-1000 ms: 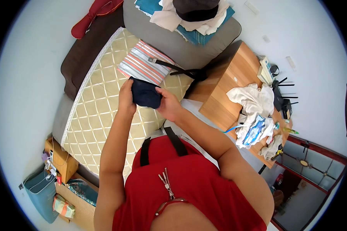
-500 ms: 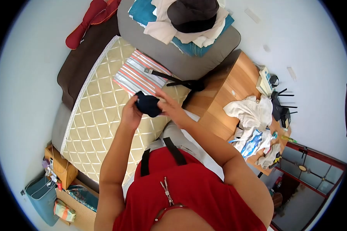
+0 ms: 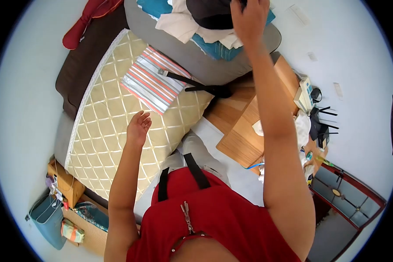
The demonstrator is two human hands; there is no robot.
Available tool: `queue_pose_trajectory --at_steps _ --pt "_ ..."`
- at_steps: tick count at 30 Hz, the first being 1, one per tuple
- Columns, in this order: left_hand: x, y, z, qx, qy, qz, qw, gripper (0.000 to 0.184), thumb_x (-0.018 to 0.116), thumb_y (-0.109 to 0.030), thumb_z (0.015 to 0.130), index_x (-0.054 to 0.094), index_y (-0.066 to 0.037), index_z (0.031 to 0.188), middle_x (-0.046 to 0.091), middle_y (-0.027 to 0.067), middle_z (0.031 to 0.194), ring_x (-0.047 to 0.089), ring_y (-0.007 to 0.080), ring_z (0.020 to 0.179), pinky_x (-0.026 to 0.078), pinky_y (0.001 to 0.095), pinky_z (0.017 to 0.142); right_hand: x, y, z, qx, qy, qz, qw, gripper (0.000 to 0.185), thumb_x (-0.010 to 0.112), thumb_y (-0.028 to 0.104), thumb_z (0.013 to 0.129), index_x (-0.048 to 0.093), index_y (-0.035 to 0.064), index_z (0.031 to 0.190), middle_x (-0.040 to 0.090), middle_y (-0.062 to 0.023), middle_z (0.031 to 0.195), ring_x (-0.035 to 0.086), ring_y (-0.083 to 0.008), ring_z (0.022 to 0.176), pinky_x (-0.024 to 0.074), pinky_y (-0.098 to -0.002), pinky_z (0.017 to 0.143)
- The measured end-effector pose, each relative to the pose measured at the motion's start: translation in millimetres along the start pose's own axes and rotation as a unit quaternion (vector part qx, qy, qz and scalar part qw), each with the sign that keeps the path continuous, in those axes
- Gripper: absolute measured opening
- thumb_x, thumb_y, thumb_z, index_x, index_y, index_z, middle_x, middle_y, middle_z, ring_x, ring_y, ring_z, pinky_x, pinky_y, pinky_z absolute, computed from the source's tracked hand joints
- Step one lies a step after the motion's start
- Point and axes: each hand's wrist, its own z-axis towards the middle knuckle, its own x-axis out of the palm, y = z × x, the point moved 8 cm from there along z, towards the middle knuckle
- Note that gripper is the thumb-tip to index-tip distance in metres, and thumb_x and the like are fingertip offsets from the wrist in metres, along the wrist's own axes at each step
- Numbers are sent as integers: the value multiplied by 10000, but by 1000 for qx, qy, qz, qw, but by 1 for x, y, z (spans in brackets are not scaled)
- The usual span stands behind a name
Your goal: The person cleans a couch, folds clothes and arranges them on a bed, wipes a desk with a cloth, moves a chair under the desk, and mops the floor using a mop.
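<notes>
My left hand (image 3: 139, 127) hovers over the quilted beige bed cover (image 3: 102, 126), holding nothing, its fingers loosely curled and apart. My right hand (image 3: 251, 22) is stretched far up to the top edge of the view, beside a dark hat (image 3: 209, 15) on a pile of pale clothes (image 3: 177, 28). Its fingers look closed around something dark, but the frame edge cuts them off and I cannot make out what it is. A striped folded cloth (image 3: 150, 81) lies on the bed, with a black belt (image 3: 179, 77) across its upper right corner.
The clothes and hat rest on a grey cushion (image 3: 170, 48) with teal fabric (image 3: 212, 48). To the right stands a wooden desk (image 3: 240, 139) with white cloths, a router (image 3: 319, 126) and a telephone (image 3: 305, 96). A blue bin (image 3: 50, 222) is at lower left.
The small navy cloth bundle is no longer between my hands. My right hand has swung up to the clothes pile; my left hand has let go and dropped slightly left. The view shifted a little.
</notes>
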Motion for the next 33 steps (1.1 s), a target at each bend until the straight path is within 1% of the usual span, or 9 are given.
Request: queue_pose_trajectory --at_steps 6,8,10,12,14,18,21,27,33 --pt "-61 67 22 -70 -63 -5 996 252 550 -213 927 560 -57 1124 642 111 1015 601 206 851 512 341 814 104 -120 -36 136 256 -239 927 401 622 273 858 594 120 1227 469 -156 1360 383 -367 1289 282 -608 1033" --pt "-61 73 26 -64 -66 -5 996 270 561 -228 918 549 -55 1125 640 113 1003 598 203 838 502 334 802 81 -82 -37 69 55 -169 982 423 598 384 887 599 137 1230 428 -173 1409 361 -373 1314 212 -667 1053" --pt "-67 83 23 -69 -79 5 994 285 560 -239 911 542 -45 1119 637 116 986 590 198 836 488 331 805 77 -34 -78 -32 -31 -82 996 247 613 54 769 617 59 1016 590 -153 975 544 -325 992 435 -428 864" --pt "-74 92 30 -77 -90 -2 993 271 554 -234 915 541 -48 1111 641 109 957 597 195 814 492 328 792 130 -19 -152 44 198 15 979 210 650 90 787 607 86 992 588 -108 989 559 -300 971 473 -406 825" --pt "-81 100 32 -84 -94 2 992 251 554 -233 921 547 -58 1100 644 102 954 607 200 817 500 328 785 188 -13 -249 91 500 -22 861 165 641 146 814 608 96 968 604 -87 994 560 -296 997 479 -416 840" --pt "-94 115 35 -76 -110 20 991 267 546 -253 922 538 -57 1103 641 106 944 605 188 804 503 324 770 228 -67 -439 152 657 -121 729 392 572 133 859 519 137 1247 570 -106 1169 524 -292 1125 467 -421 930" --pt "-99 129 30 -83 -128 30 988 278 549 -266 922 536 -57 1104 645 115 935 604 181 793 505 314 758 243 -100 -526 173 695 -150 681 503 475 106 902 396 170 1394 540 -103 1223 504 -293 1162 448 -438 965" --pt "-105 159 20 -116 -164 55 978 190 519 -195 947 568 -56 1067 669 84 904 606 136 728 498 277 711 279 -108 -579 159 647 -136 733 547 373 90 933 305 204 1464 532 -80 1286 500 -252 1207 442 -436 974" --pt "-104 172 21 -121 -150 38 981 184 520 -197 947 567 -63 1065 665 82 905 601 140 744 489 279 720 301 -106 -610 203 735 -87 641 443 518 150 867 433 80 1297 604 -157 1191 581 -351 1089 463 -432 931"
